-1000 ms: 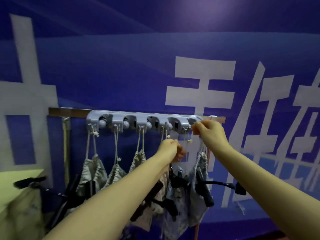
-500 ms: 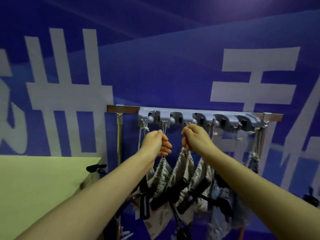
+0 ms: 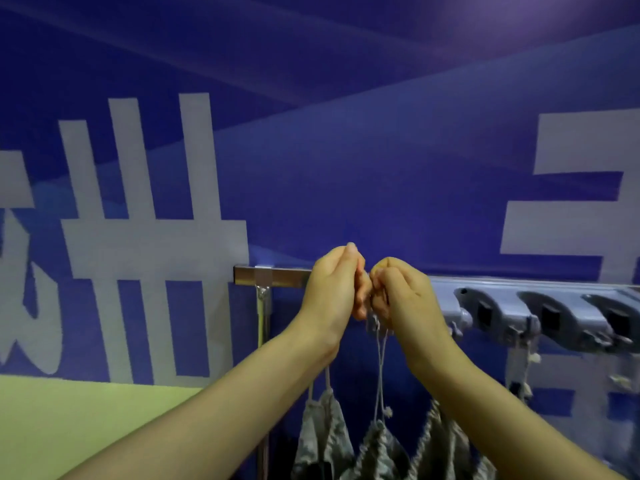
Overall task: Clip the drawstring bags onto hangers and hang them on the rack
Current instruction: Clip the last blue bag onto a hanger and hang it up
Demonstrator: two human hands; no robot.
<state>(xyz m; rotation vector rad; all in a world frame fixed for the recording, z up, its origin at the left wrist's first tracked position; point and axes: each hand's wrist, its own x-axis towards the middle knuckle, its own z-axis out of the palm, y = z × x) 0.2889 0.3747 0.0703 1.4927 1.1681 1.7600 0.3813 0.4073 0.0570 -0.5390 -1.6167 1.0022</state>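
Both hands have risen and closed together: my left hand (image 3: 330,292) and right hand (image 3: 407,303), fingertips touching, pinch a thin pale cord (image 3: 381,362) at the left end of the moulded grey plastic rack (image 3: 502,306). Crumpled patterned drawstring bags (image 3: 381,448) hang below; a bare metal rail (image 3: 284,277) extends left.

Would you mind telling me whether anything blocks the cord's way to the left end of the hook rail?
Nothing visible does. The left hand and right hand meet at the left end of the rail, with the cord hanging from between them. They hide the hook itself.
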